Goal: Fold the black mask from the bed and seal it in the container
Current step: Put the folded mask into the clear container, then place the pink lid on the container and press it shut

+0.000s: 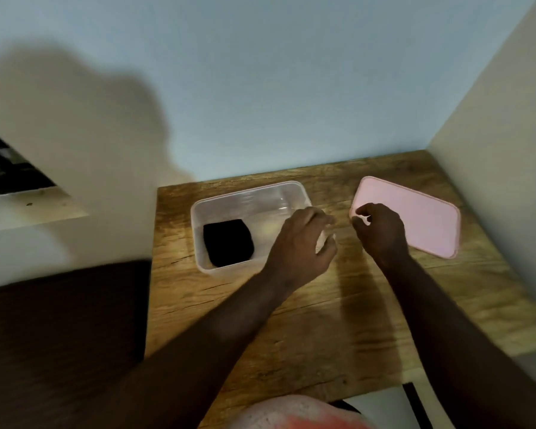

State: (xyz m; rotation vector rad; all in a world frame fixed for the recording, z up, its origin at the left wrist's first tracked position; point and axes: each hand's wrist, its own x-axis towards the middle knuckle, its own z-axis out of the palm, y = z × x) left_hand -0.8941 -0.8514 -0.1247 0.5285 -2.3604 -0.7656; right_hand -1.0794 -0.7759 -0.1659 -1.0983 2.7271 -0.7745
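Observation:
A clear plastic container (245,193) stands on the wooden table (307,320). The folded black mask (228,241) lies inside it, at its near left end. My left hand (300,246) is over the container's right end, with its fingers curled round the near right corner. To the right, a pink lid (424,221) lies flat on the table. My right hand (381,230) is at the lid's left edge, thumb and fingers curled in a pinch on that edge.
Walls close off the table at the back and on the right (492,181). A dark surface (59,335) lies left of the table. A white object (381,410) sits at the table's near edge.

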